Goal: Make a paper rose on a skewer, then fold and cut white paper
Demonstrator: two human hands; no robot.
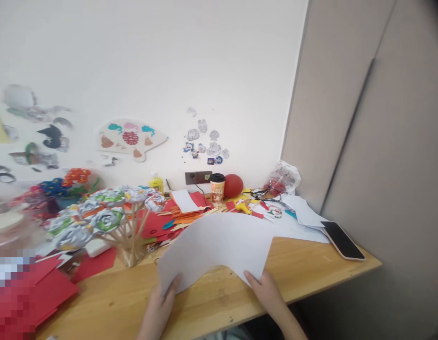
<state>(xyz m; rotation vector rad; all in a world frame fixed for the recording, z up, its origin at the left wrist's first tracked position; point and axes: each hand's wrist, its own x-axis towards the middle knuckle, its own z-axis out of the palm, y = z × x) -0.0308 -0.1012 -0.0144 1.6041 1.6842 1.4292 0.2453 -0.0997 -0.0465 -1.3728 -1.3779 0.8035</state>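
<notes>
A white fan-shaped sheet of paper [219, 241] is held up over the front of the wooden table [219, 302]. My left hand [162, 302] grips its lower left corner, thumb on the near face. At the lower right corner, my right hand [264, 288] pinches the sheet the same way. The inner edge of the paper curves upward between my hands, and the sheet bends a little. The fingers behind the paper are hidden.
Paper flowers on sticks [105, 212] stand to the left, with red paper sheets [48, 293] in front. Behind lie a paper cup [218, 191], a red balloon [234, 185] and scattered paper scraps. A phone [342, 240] rests at the right edge, beside a tall cabinet [367, 141].
</notes>
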